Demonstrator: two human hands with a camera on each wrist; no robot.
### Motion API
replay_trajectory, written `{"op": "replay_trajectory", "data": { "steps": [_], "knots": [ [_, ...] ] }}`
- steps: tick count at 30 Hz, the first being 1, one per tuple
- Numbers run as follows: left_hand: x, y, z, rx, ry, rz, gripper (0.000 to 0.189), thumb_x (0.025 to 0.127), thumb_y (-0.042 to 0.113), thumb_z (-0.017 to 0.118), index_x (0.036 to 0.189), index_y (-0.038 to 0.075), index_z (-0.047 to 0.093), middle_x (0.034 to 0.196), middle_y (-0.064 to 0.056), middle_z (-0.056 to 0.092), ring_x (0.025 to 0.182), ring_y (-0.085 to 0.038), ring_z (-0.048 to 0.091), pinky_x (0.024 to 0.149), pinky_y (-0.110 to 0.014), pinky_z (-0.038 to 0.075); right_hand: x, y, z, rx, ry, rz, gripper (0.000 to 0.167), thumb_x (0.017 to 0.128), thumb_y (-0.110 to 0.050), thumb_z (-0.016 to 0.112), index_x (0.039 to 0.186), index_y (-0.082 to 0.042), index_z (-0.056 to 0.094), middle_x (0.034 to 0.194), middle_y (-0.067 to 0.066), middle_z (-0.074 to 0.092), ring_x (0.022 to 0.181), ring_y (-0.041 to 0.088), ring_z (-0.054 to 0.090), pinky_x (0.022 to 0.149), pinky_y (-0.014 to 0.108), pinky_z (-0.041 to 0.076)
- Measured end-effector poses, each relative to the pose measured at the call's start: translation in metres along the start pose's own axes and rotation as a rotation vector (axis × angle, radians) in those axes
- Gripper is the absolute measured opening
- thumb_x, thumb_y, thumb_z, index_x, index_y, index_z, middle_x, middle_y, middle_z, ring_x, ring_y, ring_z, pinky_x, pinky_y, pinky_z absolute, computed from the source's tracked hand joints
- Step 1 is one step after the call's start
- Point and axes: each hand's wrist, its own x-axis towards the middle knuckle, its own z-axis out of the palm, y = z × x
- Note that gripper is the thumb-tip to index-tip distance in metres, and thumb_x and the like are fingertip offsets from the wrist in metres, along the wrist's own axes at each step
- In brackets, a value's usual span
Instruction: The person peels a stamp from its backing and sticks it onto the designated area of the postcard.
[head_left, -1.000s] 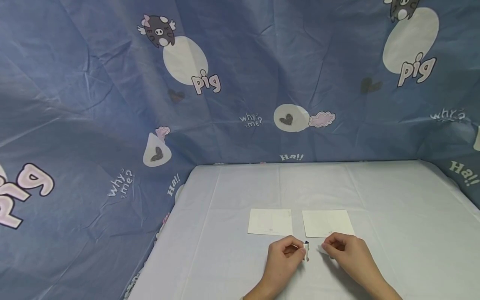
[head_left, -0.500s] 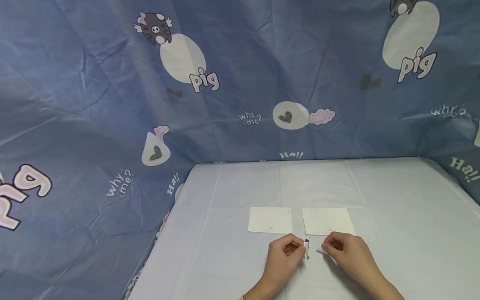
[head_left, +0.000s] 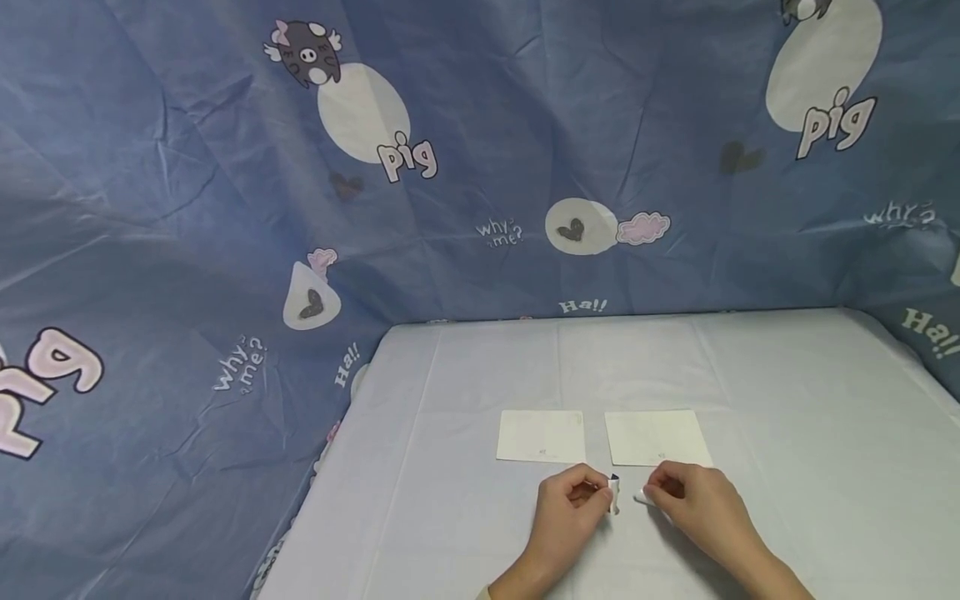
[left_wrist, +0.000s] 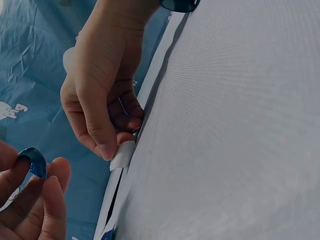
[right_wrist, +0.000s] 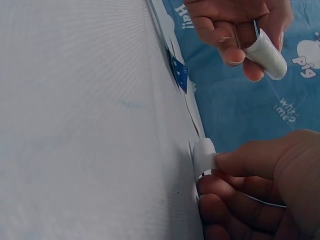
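Note:
My left hand (head_left: pixel 568 507) pinches a small curled paper piece (head_left: pixel 614 495) between thumb and fingers. Its outer side is white with a zigzag edge in the right wrist view, and dark blue shows on it in the left wrist view. To the right, across a narrow gap, my right hand (head_left: pixel 696 502) pinches a second small paper piece (head_left: pixel 641 497), rolled into a white curl (right_wrist: pixel 204 154). That curl is close over the white cloth in the wrist views. Just beyond the hands lie two pale cards, a left card (head_left: pixel 540 435) and a right card (head_left: pixel 656 435), each with faint small print.
A white cloth (head_left: pixel 450 492) covers the table. Behind it and on the left hangs a blue printed curtain (head_left: pixel 465 125). In the right wrist view a blue printed piece (right_wrist: pixel 180 75) stands up from the cloth's far edge.
The right hand's paper piece has turned from a pale flat face, through a thin edge, to a rolled curl. Both hands stay nearly in place; the head view has tilted slightly downward.

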Motion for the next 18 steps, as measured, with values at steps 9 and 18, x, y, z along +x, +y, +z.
{"op": "replay_trajectory", "data": {
  "steps": [9, 18],
  "knots": [
    [-0.0003, -0.0024, 0.0004, -0.02, -0.001, 0.008, 0.007, 0.088, -0.005, 0.068, 0.088, 0.001, 0.07, 0.079, -0.015, 0.071, 0.068, -0.039, 0.07, 0.059, -0.019, 0.053, -0.0018, 0.0005, 0.0026, -0.029, 0.006, -0.012, 0.018, 0.083, -0.021, 0.081, 0.075, -0.029, 0.067, 0.063, -0.022, 0.055, 0.058, 0.002, 0.048, 0.055, 0.025, 0.04],
    [0.0006, 0.0007, 0.0001, -0.033, 0.01, -0.008, 0.006, 0.089, -0.003, 0.069, 0.087, 0.002, 0.07, 0.079, -0.014, 0.071, 0.069, -0.039, 0.071, 0.06, -0.018, 0.052, -0.0015, 0.0001, 0.003, -0.057, 0.027, -0.032, 0.021, 0.083, -0.022, 0.082, 0.073, -0.031, 0.065, 0.061, -0.023, 0.052, 0.057, 0.001, 0.046, 0.053, 0.025, 0.038]
  ]
}}
